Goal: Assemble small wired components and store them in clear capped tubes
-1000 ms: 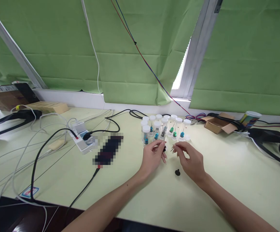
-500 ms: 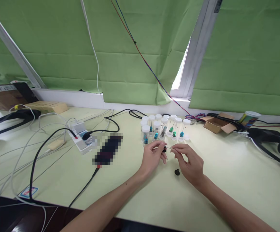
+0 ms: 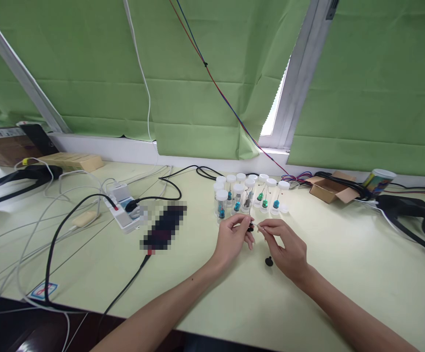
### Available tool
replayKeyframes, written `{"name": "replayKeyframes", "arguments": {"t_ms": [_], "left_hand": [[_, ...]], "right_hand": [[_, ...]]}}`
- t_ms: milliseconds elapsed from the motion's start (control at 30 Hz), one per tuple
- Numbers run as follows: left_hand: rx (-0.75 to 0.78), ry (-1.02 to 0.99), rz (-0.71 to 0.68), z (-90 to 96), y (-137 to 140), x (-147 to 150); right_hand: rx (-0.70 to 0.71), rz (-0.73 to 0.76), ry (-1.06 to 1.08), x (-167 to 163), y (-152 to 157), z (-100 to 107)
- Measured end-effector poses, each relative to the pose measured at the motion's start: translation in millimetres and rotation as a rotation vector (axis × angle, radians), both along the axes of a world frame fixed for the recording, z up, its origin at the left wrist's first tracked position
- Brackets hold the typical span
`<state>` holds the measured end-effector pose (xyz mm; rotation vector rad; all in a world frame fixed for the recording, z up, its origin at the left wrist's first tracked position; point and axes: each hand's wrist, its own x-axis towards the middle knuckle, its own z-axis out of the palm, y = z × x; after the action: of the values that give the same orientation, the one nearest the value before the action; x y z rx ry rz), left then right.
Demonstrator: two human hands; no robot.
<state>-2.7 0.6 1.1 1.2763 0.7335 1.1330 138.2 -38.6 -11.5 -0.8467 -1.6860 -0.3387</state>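
My left hand (image 3: pixel 233 234) is closed on a small black part (image 3: pixel 250 227), pinched between thumb and fingertips. Facing it from the right, my right hand (image 3: pixel 287 247) pinches a thin, pale, thread-like piece (image 3: pixel 256 225) that runs over to the black part; its exact kind is too small to make out. On the table below my right hand lies a loose black disc-shaped piece with a short stem (image 3: pixel 268 261). Just beyond my hands, several clear vials with white caps (image 3: pixel 222 195) stand in a cluster, holding blue, green or grey pieces on thin stems.
A power strip (image 3: pixel 124 215) with cables lies to the left, beside a pixelated dark object (image 3: pixel 163 228). An open cardboard box (image 3: pixel 329 190), a can (image 3: pixel 378 182) and black strap gear (image 3: pixel 403 215) sit at the right. Green blinds (image 3: pixel 205 107) hang behind the table (image 3: pixel 198 303).
My right hand has shifted slightly left, its fingertips closer to the black part in my left hand. My left hand stays almost in place.
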Motion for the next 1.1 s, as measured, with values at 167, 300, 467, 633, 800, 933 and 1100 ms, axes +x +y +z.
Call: {"name": "replayKeyframes", "arguments": {"t_ms": [167,300,467,633,800,933,1100], "left_hand": [[0.017,0.008,0.010,-0.5,1,-1],[0.053,0.036,0.027,-1.2,1,-2],[0.081,0.068,0.062,-1.9,0,-2],[0.109,0.077,0.078,0.5,-1,-2],[0.121,0.068,0.088,2.5,-4,-2],[0.130,0.070,0.090,3.0,-5,-3],[0.145,0.075,0.096,1.6,-5,-3]], "right_hand": [[0.009,0.001,-0.079,1,-1,-2],[0.010,0.002,-0.145,1,-2,-2],[-0.029,0.041,-0.151,-2,-4,-2],[-0.087,0.082,-0.166,-3,-4,-9],[-0.097,0.111,-0.153,-4,-5,-10],[-0.112,0.133,-0.085,-8,-6,-6],[-0.150,0.160,0.062,-15,-9,-1]]}}
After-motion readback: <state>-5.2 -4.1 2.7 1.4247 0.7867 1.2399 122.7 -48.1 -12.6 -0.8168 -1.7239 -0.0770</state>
